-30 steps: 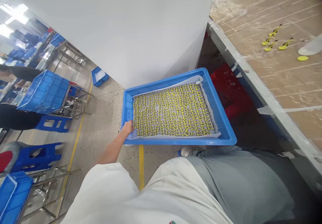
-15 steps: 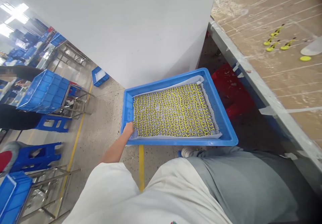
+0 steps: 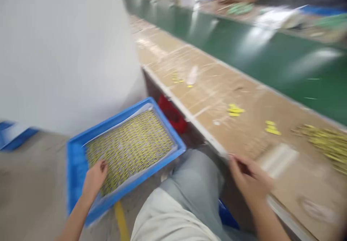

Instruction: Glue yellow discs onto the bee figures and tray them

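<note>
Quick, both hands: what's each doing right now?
Left hand: on the yellow parts in the tray; grip cannot be told.
Right hand: blurred, at the bench edge; cannot be told.

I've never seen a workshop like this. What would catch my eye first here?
The bright blue tray at the lower left stands out, packed with rows of small yellow parts, the left hand over them. To the right, the right hand is at the edge of a tan workbench, near a blurred heap of yellow parts. A long green strip runs along the bench's far side.
</note>
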Action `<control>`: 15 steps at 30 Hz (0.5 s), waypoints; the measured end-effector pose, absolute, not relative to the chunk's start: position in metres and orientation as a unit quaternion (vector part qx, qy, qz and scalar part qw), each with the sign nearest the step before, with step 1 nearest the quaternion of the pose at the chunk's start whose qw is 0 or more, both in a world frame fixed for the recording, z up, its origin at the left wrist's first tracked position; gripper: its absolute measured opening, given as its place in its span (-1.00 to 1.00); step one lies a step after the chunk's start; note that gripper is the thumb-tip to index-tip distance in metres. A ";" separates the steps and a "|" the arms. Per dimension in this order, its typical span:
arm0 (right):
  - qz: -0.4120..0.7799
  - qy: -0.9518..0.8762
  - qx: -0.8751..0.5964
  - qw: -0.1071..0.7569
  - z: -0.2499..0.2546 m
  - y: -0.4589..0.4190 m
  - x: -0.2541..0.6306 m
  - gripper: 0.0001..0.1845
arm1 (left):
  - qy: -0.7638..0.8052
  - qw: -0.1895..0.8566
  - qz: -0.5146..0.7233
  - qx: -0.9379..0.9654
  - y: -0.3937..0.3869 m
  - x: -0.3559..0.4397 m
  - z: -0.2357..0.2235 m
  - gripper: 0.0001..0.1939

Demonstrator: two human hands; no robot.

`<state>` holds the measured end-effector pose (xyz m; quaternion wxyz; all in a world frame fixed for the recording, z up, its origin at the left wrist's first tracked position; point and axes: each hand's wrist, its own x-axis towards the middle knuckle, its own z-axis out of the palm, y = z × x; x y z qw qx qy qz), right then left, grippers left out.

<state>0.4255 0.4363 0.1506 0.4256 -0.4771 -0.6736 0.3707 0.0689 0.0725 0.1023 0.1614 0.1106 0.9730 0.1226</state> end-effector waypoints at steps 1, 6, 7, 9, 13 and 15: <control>0.336 -0.700 -0.453 0.438 0.147 0.437 0.434 -0.77 | 0.961 0.166 0.164 0.152 0.097 0.074 0.104 -0.77; 0.264 -0.733 -0.426 0.459 0.138 0.413 0.465 -0.87 | 0.675 0.395 0.541 0.307 0.250 0.157 0.169 -0.63; 0.257 -0.738 -0.421 0.461 0.140 0.404 0.474 -0.87 | 0.602 0.428 0.580 0.344 0.280 0.178 0.195 -0.65; 0.232 -0.752 -0.409 0.463 0.144 0.387 0.497 -0.86 | 0.449 0.477 0.615 0.438 0.333 0.209 0.254 -0.49; 0.141 -0.745 -0.445 0.476 0.149 0.363 0.557 -0.84 | 0.406 0.416 0.620 0.527 0.412 0.229 0.349 -0.21; 0.101 -0.700 -0.513 0.487 0.149 0.357 0.583 -0.88 | 0.405 0.339 0.663 0.530 0.437 0.234 0.364 -0.28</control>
